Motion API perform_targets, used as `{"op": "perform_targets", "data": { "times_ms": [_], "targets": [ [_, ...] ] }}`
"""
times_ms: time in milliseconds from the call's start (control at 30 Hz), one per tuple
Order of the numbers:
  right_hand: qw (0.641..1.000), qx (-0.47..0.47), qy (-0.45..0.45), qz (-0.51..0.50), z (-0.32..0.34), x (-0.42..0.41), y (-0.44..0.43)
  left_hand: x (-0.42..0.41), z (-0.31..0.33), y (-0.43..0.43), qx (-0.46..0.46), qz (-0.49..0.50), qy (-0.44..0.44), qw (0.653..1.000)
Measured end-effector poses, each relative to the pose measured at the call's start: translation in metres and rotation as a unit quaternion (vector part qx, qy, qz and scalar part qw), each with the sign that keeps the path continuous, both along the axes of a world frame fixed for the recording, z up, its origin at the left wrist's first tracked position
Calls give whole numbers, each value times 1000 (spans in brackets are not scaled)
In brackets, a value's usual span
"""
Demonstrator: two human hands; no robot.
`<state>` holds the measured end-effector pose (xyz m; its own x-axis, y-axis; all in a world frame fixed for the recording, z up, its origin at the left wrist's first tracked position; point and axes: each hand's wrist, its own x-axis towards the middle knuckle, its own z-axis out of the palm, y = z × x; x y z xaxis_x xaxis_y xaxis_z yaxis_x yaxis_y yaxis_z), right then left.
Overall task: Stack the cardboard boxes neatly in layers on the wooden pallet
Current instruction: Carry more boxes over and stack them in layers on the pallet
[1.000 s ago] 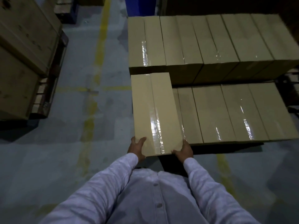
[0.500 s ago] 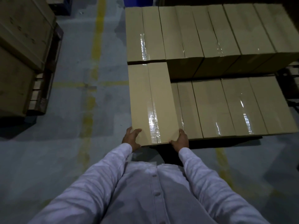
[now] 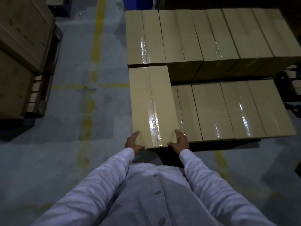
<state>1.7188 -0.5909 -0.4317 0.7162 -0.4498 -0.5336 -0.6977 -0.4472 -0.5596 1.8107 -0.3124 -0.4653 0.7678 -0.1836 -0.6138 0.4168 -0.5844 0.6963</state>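
Grip: taped cardboard box (image 3: 151, 105) is clasped at near corners by left hand (image 3: 132, 142) and right hand (image 3: 180, 142), fingers curled.
Risk: layer could be skewed if pushed unevenly.

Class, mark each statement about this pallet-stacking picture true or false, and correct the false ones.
1. The left hand and right hand hold the near corners of one held box. True.
2. The held box lies level with the near row. False: its top sits higher, covering that row's left end.
3. The far row is lower than the near row. False: it stands higher, and its front faces show above the near row.
4. A yellow line runs along the floor left of the boxes. True.
5. The person wears gloves. False: the hands are bare, below pale sleeves.
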Motion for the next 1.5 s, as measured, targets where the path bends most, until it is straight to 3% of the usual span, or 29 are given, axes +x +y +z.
{"op": "perform_targets", "data": {
  "times_ms": [233, 367, 567, 700, 867, 1233, 1500],
  "targets": [
    [998, -23, -5, 53, -10, -4, -2, -1, 10, 6, 18, 3, 5, 1000],
    [1000, 1, -6, 28, -7, -1, 2, 1, -6, 9, -10, 64, 27, 998],
    [996, 62, -18, -67, -2, 12, 0, 10, 38, 0, -41, 114, 68, 990],
    [995, 78, -10, -62, 0, 25, -2, 22, 47, -8, -32, 107, 80, 991],
    [999, 32, 13, -36, 8, 39, -2, 34, 50, -12, -2, 114, 63, 991],
    [990, 84, -87, -73, 39, 221, -76, 227, 47, -61, -27, 187, 24, 982],
    [986, 154, -11, -67, 18, 300, -88, 289, 29, -89, -22, 216, 43, 975]
  ]
}}
